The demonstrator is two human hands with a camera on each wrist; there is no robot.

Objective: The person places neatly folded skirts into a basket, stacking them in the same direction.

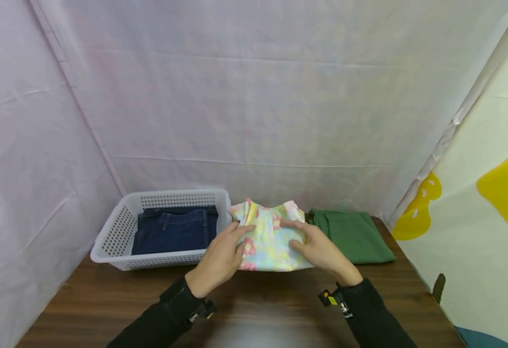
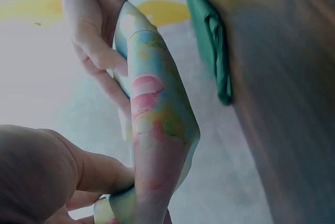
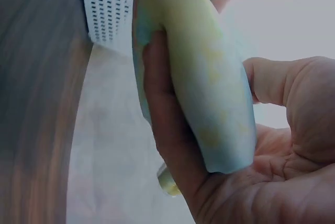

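Note:
Both hands hold a folded pastel garment (image 1: 264, 241) with pink flowers, raised over the table. My left hand (image 1: 223, 253) grips its left side, and the thumb (image 2: 104, 174) presses against the cloth in the left wrist view. On the opposite side, my right hand (image 1: 325, 251) grips the garment (image 3: 212, 93); one finger (image 3: 162, 88) reaches into a fold while the thumb (image 3: 267, 77) lies on the outer face. The garment's upper edge dips in the middle between two raised corners. Part of each hand's fingers is hidden by the cloth.
A white perforated basket (image 1: 123, 263) stands at the back left, with folded dark blue jeans (image 1: 176, 232) inside. Folded green cloth (image 1: 354, 237) lies at the back right of the brown wooden table (image 1: 271, 309). Pale fabric walls (image 1: 254, 106) rise behind and on both sides.

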